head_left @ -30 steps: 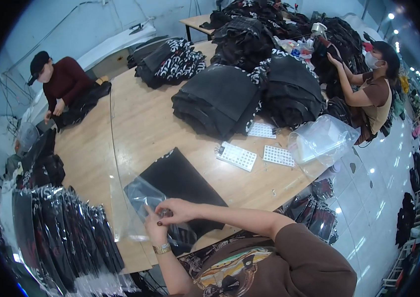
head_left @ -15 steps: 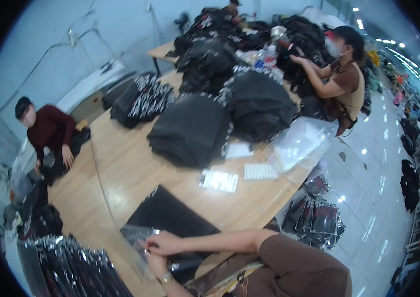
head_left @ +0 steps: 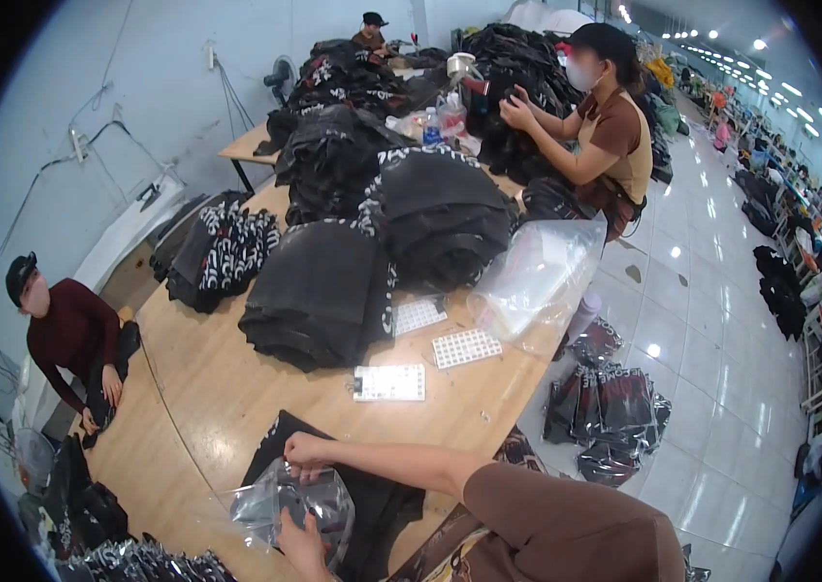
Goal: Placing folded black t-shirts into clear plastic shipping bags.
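A thin clear plastic bag is spread over a folded black garment at the table's near edge. My right hand pinches the bag's upper edge, its fingers closed. Below it, my left hand lies against the lower part of the bag, with thumb and forefinger standing apart. Some of its fingers are hard to make out through the shiny film. Dark cloth shows through the plastic between the two hands.
Tall piles of folded black garments cover the table's far half. White cards and a stack of clear bags lie nearer. Packed garments stand lower left and on the floor. One co-worker sits left, another right.
My hands have drawn apart: the right went up with the bag's edge, the left went down. The bag has spread wider between them. The head view has shifted.
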`<state>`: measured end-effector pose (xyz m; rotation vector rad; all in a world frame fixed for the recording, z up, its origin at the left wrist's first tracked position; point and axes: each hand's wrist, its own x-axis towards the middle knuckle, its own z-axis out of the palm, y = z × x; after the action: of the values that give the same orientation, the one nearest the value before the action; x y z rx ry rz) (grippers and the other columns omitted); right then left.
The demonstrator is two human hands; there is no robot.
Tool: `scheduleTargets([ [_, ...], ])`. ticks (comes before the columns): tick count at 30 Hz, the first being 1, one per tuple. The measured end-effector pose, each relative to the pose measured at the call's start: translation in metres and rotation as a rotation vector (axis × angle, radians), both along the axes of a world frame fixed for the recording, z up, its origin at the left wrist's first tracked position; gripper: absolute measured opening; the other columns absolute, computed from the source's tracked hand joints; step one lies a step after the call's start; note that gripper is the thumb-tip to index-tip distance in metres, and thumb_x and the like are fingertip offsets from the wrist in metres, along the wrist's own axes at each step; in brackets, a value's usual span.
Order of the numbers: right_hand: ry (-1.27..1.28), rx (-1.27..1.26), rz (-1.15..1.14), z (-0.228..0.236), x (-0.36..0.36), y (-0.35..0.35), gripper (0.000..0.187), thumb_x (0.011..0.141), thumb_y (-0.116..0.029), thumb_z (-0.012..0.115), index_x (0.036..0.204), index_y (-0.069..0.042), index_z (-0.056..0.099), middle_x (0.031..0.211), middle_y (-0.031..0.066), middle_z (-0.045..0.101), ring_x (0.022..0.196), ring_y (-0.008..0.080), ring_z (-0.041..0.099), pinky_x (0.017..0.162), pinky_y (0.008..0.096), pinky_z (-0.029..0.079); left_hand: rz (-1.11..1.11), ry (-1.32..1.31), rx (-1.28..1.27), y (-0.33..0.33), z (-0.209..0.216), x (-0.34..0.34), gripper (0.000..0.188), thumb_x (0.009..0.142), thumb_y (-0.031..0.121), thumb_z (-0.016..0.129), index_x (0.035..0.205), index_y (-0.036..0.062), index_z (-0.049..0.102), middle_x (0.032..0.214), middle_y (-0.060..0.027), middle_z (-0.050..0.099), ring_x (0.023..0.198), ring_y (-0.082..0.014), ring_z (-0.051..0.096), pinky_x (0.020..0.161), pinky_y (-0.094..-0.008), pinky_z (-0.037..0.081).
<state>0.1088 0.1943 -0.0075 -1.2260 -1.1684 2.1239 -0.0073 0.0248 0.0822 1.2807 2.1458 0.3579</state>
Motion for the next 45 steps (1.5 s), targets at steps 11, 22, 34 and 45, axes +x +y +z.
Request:
scheduleTargets([
  [11, -0.165, 0.365, -0.091, -0.021, 0.029, -0.004, 0.02, 0.083, -0.021, 0.049, 0.091, -0.007, 0.061, 0.061, 0.0058, 0.062, 0.041, 0.016, 0.056, 0.036, 0.029, 0.044, -0.246, 0.611, 0.592, 0.098, -0.043, 0.007, 0.035, 0.083, 0.026, 0.057, 0.104, 0.0001, 0.046, 0.098, -0.0245, 0.05, 0.1, -0.0402, 0.045, 0.084, -0.0497, 0.038],
  [22, -0.135, -0.037, -0.07, 0.009, 0.106, -0.067, 0.023, 0.078, -0.011, 0.061, 0.095, 0.001, 0.053, 0.082, 0.016, 0.063, 0.065, 0.0234, 0.066, 0.047, 0.0334, 0.056, -0.203, 0.546, 0.375, 0.142, -0.052, 0.022, 0.056, 0.084, 0.044, 0.05, 0.124, 0.0053, 0.045, 0.109, -0.0269, 0.056, 0.101, -0.0419, 0.054, 0.085, -0.0511, 0.041],
  [34, -0.062, -0.017, -0.292, -0.002, 0.101, -0.066, 0.022, 0.086, -0.022, 0.06, 0.084, -0.001, 0.054, 0.07, 0.0073, 0.06, 0.049, 0.013, 0.058, 0.038, 0.0257, 0.049, -0.356, 0.395, 0.479, 0.0, -0.041, 0.019, 0.067, 0.079, 0.042, 0.06, 0.136, 0.0153, 0.038, 0.138, -0.0253, 0.029, 0.131, -0.0479, 0.014, 0.101, -0.064, 0.012],
  [45, -0.114, 0.045, -0.366, 0.0, 0.119, -0.078, 0.018, 0.084, -0.018, 0.062, 0.087, -0.001, 0.057, 0.072, 0.0072, 0.06, 0.054, 0.0145, 0.06, 0.044, 0.0245, 0.051, -0.226, 0.324, 0.401, 0.006, -0.062, 0.032, 0.05, 0.079, 0.033, 0.063, 0.124, 0.0147, 0.052, 0.133, -0.0221, 0.039, 0.128, -0.0453, 0.026, 0.101, -0.0626, 0.016],
])
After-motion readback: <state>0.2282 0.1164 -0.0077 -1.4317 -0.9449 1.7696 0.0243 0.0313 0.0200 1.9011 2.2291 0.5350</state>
